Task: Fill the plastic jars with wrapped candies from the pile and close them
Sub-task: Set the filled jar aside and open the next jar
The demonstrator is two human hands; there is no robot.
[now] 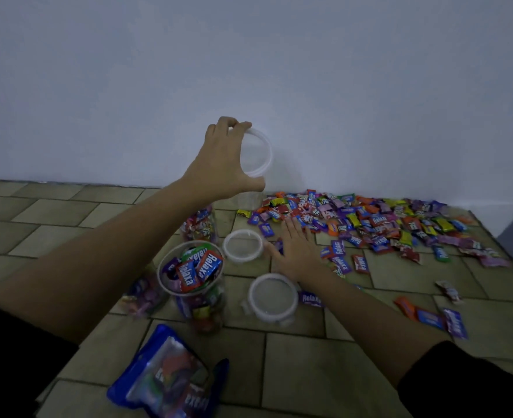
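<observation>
My left hand (222,164) pinches an empty clear jar (256,155) by its rim near the worktop's far edge; right hand (294,248) spread flat beside the candy pile (370,224).

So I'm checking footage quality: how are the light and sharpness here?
Head view: dim, bluish light; the colourful candy pile reads clearly, the clear plastic jar in the left hand nearly vanishes against the pale wall; wide-angle bending at edges; blue foil bag looks soft.
</observation>
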